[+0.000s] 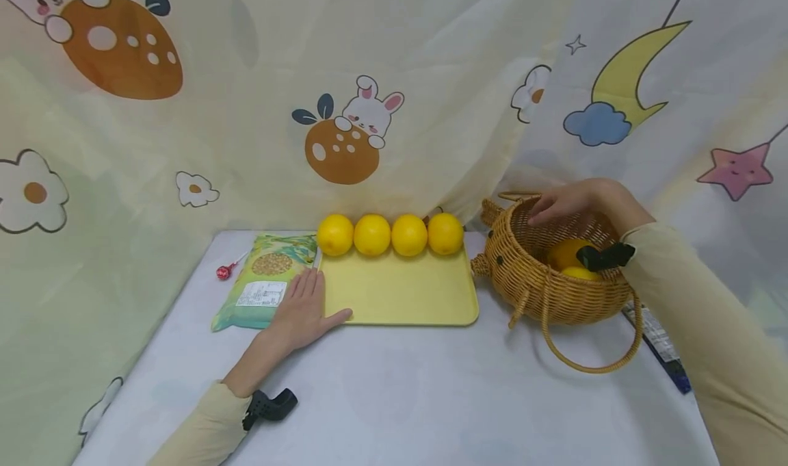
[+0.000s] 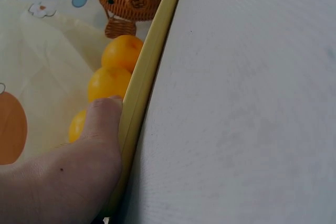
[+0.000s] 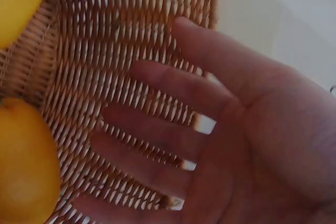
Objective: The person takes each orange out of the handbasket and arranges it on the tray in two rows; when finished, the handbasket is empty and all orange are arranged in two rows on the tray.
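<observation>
My left hand (image 1: 303, 315) lies with straight fingers over the left edge of a yellow tray (image 1: 400, 295), the thumb along its front corner. Along the tray's back edge stand several round yellow fruits (image 1: 372, 235) in a row, perhaps oranges. On the right, my right hand (image 1: 572, 199) reaches over the rim into a wicker basket (image 1: 517, 281) with an animal face. The right wrist view shows its fingers (image 3: 173, 129) spread against the weave, holding nothing. Beside them in the basket lie an orange-yellow fruit (image 3: 26, 161) and a yellow fruit (image 3: 21, 3), both partly cut off.
A green and yellow bag (image 1: 265, 281) with a white label touches the tray's left side. Left of it lies a red lollipop (image 1: 225, 272). The basket's handle (image 1: 591, 369) hangs toward the front. A dark flat item (image 1: 667, 356) lies partly hidden behind the basket and right arm.
</observation>
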Motion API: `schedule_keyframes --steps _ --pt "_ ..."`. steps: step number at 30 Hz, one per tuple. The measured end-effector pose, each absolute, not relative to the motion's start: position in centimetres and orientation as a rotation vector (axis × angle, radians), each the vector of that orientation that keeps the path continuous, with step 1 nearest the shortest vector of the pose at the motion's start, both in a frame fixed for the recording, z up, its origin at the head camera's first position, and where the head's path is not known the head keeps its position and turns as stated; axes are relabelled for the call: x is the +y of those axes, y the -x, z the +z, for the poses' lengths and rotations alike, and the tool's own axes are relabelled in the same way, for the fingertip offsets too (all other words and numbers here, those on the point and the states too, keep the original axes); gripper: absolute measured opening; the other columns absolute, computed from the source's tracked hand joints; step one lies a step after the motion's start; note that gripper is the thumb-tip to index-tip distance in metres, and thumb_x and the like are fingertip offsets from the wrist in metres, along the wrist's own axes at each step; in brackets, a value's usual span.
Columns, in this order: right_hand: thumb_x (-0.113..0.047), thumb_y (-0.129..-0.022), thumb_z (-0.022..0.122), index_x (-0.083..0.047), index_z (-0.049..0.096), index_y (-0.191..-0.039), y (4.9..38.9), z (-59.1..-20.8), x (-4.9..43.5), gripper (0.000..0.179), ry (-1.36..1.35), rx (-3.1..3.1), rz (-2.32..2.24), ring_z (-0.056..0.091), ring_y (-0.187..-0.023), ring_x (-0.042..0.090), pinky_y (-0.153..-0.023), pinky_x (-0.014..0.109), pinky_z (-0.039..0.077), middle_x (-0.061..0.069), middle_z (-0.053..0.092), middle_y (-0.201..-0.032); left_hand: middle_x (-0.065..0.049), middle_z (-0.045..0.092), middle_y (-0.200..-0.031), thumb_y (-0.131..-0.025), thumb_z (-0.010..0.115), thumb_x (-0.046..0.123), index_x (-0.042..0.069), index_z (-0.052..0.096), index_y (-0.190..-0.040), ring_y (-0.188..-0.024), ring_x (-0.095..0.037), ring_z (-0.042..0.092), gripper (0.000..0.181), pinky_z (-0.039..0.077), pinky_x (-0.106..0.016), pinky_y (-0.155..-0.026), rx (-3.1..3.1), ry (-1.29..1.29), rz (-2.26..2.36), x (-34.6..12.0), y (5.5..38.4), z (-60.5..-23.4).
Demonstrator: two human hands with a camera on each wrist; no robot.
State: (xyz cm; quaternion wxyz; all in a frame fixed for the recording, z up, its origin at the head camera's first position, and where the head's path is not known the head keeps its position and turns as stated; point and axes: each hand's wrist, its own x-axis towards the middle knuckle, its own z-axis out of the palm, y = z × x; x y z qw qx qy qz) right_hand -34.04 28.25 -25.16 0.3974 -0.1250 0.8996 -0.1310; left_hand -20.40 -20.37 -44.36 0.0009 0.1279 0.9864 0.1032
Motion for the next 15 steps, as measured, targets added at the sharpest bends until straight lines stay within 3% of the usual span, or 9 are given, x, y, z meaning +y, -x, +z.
schedule_keyframes --steps 6,15 --pt "-0.057 -0.094 0.052 0.002 0.014 -0.153 34.7 -27.0 30.6 0.092 0.134 2.162 -0.422 0.009 -0.14 0.06 -0.09 0.063 0.051 0.037 0.004 -0.155 -0.028 0.015 -0.159 -0.086 0.042 0.075 -0.01 0.015 -0.151 -0.151 -0.04 0.01 0.11 0.009 -0.053 -0.123 3.088 -0.386 0.322 -20.2 20.4 -44.4" --pt "-0.05 -0.097 0.049 0.001 0.015 -0.154 34.5 -29.8 32.8 0.083 0.039 2.093 -0.58 0.004 -0.143 0.055 -0.111 0.064 0.032 0.033 -0.003 -0.157 -0.028 0.015 -0.159 -0.087 0.043 0.074 -0.011 0.016 -0.15 -0.151 -0.04 0.011 0.109 0.009 -0.053 -0.123 3.087 -0.384 0.312 -20.2 20.4 -44.2"
